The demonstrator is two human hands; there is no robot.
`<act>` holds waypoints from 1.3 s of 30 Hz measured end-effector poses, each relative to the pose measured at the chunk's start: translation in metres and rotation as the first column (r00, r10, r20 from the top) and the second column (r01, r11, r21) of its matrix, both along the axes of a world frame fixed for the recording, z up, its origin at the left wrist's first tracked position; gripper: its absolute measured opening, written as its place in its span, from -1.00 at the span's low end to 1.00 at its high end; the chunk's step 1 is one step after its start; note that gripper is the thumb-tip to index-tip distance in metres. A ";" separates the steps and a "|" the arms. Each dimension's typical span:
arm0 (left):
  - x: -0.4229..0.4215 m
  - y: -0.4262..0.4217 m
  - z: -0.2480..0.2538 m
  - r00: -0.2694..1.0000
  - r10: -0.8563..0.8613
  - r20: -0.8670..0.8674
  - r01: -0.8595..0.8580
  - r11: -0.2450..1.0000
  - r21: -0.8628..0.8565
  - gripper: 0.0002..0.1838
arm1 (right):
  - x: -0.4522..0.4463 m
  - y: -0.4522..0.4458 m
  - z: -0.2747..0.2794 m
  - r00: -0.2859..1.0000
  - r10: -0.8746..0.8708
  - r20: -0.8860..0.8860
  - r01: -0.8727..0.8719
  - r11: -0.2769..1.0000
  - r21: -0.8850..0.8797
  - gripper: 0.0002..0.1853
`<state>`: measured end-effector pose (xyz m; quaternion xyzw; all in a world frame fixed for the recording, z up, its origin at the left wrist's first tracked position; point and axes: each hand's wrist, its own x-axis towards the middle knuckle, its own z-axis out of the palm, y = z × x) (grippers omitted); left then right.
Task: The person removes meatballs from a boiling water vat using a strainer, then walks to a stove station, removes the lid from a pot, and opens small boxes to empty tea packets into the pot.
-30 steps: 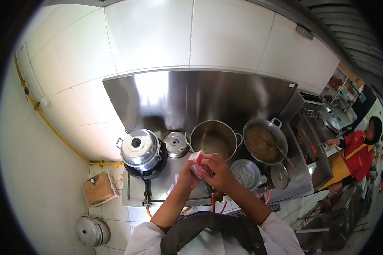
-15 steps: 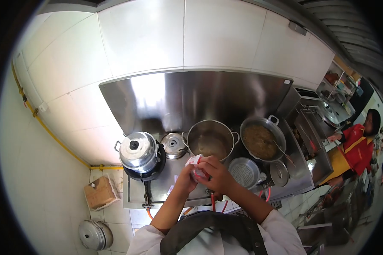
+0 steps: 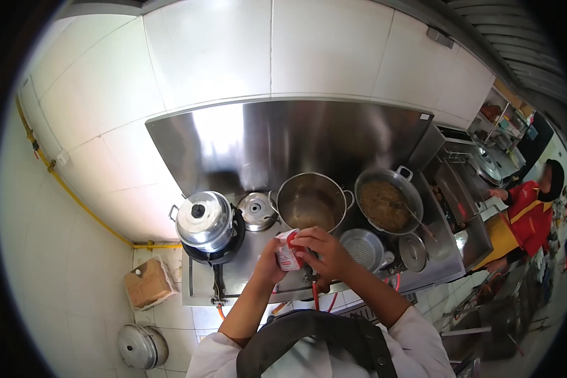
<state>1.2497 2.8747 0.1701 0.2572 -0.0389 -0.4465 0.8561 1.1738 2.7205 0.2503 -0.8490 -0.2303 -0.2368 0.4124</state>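
Observation:
Between my hands is a small red and white carton (image 3: 288,252), held over the stove's front edge. My left hand (image 3: 269,264) grips it from the left side. The fingers of my right hand (image 3: 324,252) are bent against its top and right side. Just beyond the carton stands an open two-handled pot (image 3: 312,200) with a little liquid in the bottom. Right of it, a pan of brown food (image 3: 384,205) has a ladle (image 3: 419,220) resting in it. A perforated strainer (image 3: 362,249) sits near my right forearm.
A lidded steamer pot (image 3: 203,217) stands on the left burner, with a metal lid (image 3: 256,209) beside it. Another round lid (image 3: 412,252) lies at the right. A cardboard box (image 3: 150,285) and a lidded pot (image 3: 142,346) are on the floor. A person in red (image 3: 528,205) stands at the right.
The carton has turned so more of its printed side shows. My right hand has shifted slightly right and up its side, its fingers less wrapped over it.

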 end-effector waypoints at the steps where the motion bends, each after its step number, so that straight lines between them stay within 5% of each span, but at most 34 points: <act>1: 0.001 -0.001 -0.005 1.000 -0.009 0.011 0.009 1.000 0.006 -0.56 | 0.002 -0.001 -0.003 1.000 0.001 0.007 -0.001 1.000 -0.028 -0.87; 8: -0.008 -0.005 -0.004 0.994 0.092 0.056 -0.099 0.982 0.160 -0.61 | 0.001 0.006 -0.018 0.983 -0.094 0.159 0.138 0.946 -0.292 -0.80; 11: -0.001 -0.005 -0.009 0.984 0.165 0.074 -0.175 0.972 0.159 -0.62 | -0.005 0.008 -0.016 0.994 -0.058 0.096 0.082 0.960 -0.268 -0.84; 14: 0.011 0.002 -0.010 0.970 0.212 0.118 -0.224 0.969 0.100 -0.60 | -0.011 0.011 -0.008 0.999 0.009 -0.035 -0.012 0.996 -0.094 -0.92; 18: 0.001 0.005 0.011 0.973 0.207 0.106 -0.214 0.974 0.068 -0.54 | -0.009 0.001 0.003 0.971 -0.016 -0.240 0.078 0.965 0.251 -0.96; 23: -0.004 0.009 0.012 0.997 0.071 0.022 -0.069 0.996 -0.059 -0.50 | -0.008 -0.014 -0.028 0.889 0.274 -0.368 0.089 0.683 0.725 -0.86; 29: -0.029 0.006 -0.010 0.973 0.222 0.062 -0.215 0.971 -0.106 -0.37 | -0.021 -0.004 -0.053 0.741 0.435 -0.512 0.374 0.367 0.852 -0.88; 32: -0.045 0.005 -0.017 0.898 0.382 0.219 -0.372 0.924 -0.090 -0.19 | -0.023 0.008 -0.050 0.748 0.190 -0.636 0.462 0.538 0.705 -0.83; 35: -0.048 -0.002 -0.027 0.742 0.485 0.463 -0.512 0.856 -0.076 -0.23 | -0.029 0.017 -0.039 0.833 -0.085 -0.547 0.351 0.846 0.403 -0.70; 39: -0.045 -0.001 -0.022 0.572 0.523 0.633 -0.580 0.803 -0.139 -0.33 | -0.023 0.015 -0.044 0.804 -0.088 -0.588 0.327 0.891 0.314 -0.57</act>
